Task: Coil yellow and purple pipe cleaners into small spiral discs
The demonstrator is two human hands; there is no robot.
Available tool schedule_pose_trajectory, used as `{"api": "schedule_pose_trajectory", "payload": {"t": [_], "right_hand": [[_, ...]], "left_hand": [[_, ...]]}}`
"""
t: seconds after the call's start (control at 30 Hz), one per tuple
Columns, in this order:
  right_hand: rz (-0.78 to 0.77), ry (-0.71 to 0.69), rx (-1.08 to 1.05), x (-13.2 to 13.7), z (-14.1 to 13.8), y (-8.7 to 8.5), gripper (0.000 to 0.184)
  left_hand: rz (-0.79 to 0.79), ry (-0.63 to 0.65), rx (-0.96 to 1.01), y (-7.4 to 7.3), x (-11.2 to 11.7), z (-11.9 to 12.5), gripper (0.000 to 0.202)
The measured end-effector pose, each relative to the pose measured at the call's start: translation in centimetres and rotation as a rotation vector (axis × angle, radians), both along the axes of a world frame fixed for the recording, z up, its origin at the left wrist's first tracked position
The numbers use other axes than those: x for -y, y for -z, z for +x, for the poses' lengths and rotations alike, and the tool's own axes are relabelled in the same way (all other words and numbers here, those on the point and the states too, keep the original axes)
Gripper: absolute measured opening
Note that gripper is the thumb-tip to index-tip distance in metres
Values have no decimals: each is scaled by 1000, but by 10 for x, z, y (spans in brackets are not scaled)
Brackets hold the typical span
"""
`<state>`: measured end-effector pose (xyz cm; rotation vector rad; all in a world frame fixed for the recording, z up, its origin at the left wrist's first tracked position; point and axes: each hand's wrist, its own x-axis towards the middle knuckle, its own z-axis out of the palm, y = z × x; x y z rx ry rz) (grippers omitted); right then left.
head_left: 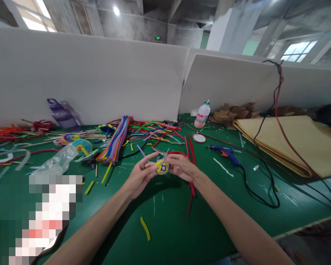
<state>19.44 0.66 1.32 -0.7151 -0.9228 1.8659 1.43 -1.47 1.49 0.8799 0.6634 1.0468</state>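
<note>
Between my two hands, just above the green table, is a small round coil of yellow and purple pipe cleaners (pixel 162 167). My left hand (pixel 141 172) pinches its left edge between thumb and fingers, with the index finger stretched upward. On the other side, my right hand (pixel 181 166) grips the coil's right edge with closed fingers. Behind the coil lie scissors (pixel 160 151) with their blades showing and their red handle partly hidden by my right hand. Red pipe cleaners (pixel 191 149) pass beneath and beyond the right hand.
A bundle of colourful pipe cleaners (pixel 116 141) and a purple bottle (pixel 64 116) are on the left. A blue glue gun (pixel 224 152) with a black cord lies right, near folded brown paper (pixel 287 143). A pink-bottomed bottle (pixel 202 115) stands before the white partition (pixel 99 77).
</note>
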Motion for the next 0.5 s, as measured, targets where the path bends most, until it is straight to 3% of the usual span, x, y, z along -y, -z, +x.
{"api": "schedule_pose_trajectory", "payload": {"t": [0.17,0.33,0.5], "right_hand": [[-6,-108,-2,2,0,2,18],[9,-74,-51,6,-6,3,21],[32,-11,-66,4,-8,4,21]], "left_hand": [[-30,-37,20,-1,0,-1,53],[-48,-15,75,-2,2,0,56],[-51,-19,100,-5,3,2,47]]}}
